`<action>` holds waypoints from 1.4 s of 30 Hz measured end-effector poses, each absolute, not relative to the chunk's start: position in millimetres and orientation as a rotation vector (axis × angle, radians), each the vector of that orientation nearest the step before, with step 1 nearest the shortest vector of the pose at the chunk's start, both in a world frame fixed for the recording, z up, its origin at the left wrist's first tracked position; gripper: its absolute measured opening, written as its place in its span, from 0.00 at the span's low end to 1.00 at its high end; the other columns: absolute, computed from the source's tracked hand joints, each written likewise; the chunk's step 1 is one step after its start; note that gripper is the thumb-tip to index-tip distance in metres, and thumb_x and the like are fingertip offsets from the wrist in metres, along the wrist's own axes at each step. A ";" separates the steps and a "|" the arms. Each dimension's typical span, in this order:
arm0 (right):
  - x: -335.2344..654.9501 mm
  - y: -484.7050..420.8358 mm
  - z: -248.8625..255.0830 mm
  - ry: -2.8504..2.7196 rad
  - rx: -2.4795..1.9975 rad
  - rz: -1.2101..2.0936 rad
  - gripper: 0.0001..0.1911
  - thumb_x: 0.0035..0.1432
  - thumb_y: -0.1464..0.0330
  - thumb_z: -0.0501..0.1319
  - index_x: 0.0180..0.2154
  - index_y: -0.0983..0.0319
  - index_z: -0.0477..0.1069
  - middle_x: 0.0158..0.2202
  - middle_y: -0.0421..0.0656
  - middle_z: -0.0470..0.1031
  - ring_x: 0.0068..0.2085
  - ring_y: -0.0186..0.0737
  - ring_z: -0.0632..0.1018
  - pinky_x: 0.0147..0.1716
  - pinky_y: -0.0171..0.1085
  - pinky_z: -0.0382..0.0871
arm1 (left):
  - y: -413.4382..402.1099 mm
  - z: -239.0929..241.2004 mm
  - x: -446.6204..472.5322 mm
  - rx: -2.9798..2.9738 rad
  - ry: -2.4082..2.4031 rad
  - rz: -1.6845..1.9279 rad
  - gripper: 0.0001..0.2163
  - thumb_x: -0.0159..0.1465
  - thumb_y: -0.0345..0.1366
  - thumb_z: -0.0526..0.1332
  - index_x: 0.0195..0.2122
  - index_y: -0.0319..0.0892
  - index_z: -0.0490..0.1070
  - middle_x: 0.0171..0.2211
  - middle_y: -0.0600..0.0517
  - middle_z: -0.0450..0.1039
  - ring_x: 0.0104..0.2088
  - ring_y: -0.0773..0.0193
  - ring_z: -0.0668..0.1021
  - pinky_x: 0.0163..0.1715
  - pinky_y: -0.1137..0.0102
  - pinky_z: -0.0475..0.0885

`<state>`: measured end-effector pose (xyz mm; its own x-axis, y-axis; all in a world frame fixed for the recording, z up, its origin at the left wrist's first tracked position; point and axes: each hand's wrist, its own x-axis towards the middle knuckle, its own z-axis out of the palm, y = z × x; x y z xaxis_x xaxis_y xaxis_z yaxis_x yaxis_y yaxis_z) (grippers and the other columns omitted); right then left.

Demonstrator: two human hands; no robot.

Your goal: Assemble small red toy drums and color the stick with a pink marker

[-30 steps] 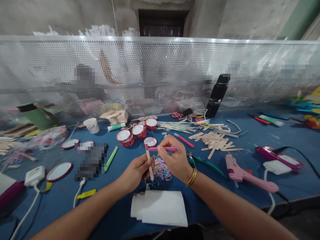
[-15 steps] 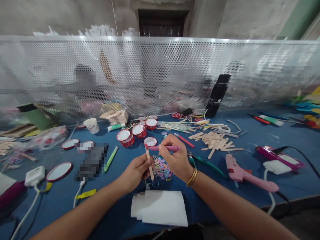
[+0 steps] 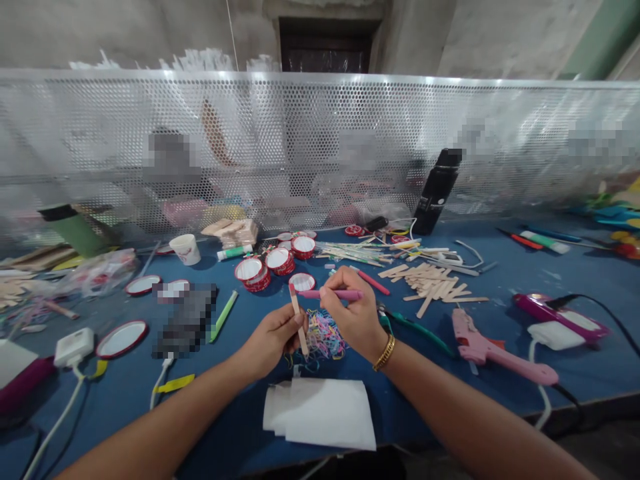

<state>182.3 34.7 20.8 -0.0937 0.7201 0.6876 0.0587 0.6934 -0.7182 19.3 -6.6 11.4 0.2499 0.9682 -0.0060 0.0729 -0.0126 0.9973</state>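
Observation:
Between the thumb and fingers of my left hand stands a wooden craft stick, its top end coloured red. My right hand grips a pink marker, whose tip points left at the stick's upper part. Whether the tip touches the wood I cannot tell. Below and between the hands lies a tangle of colourful rubber bands or threads. Folded white paper rests in front of me. Just past my right hand lie a red-pink marker and green-handled pliers.
To the right are loose craft sticks, a pink glue gun and a black bottle. Red-rimmed tins and a paper cup stand behind. At left lie a phone and a green marker. A perforated metal screen borders the back.
The view has shifted very slightly. Both hands keep nearly the same pose, with the marker still beside the stick's upper part.

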 end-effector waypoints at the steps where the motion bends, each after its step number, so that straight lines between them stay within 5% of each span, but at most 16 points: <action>1: 181.7 34.0 20.7 -1.592 -0.649 0.626 0.09 0.57 0.70 0.58 0.25 0.59 0.64 0.23 0.36 0.67 0.26 0.35 0.69 0.29 0.37 0.63 | -6.6 11.2 19.4 1.379 1.071 0.983 0.21 0.58 0.56 0.61 0.26 0.42 0.63 0.17 0.57 0.63 0.19 0.70 0.62 0.20 0.72 0.55; 26: 157.0 44.2 31.6 -1.704 -0.551 0.659 0.08 0.56 0.70 0.59 0.25 0.59 0.63 0.24 0.35 0.65 0.26 0.32 0.68 0.29 0.35 0.63 | -0.7 8.6 14.5 1.286 1.079 1.070 0.23 0.54 0.57 0.65 0.27 0.42 0.63 0.17 0.59 0.63 0.18 0.71 0.63 0.20 0.73 0.57; 34: 155.2 55.2 9.8 -1.668 -0.527 0.776 0.05 0.62 0.68 0.57 0.37 0.59 0.71 0.32 0.40 0.76 0.34 0.37 0.76 0.37 0.39 0.70 | 2.9 6.1 9.1 1.295 1.095 1.065 0.22 0.56 0.58 0.63 0.28 0.42 0.63 0.17 0.58 0.65 0.18 0.71 0.64 0.19 0.74 0.57; 42: 163.5 53.3 4.6 -1.680 -0.595 0.581 0.01 0.57 0.70 0.60 0.32 0.59 0.70 0.30 0.40 0.73 0.36 0.39 0.75 0.38 0.40 0.68 | 4.1 3.6 8.7 1.285 1.135 1.040 0.23 0.56 0.58 0.63 0.28 0.41 0.64 0.18 0.58 0.64 0.19 0.71 0.65 0.20 0.74 0.56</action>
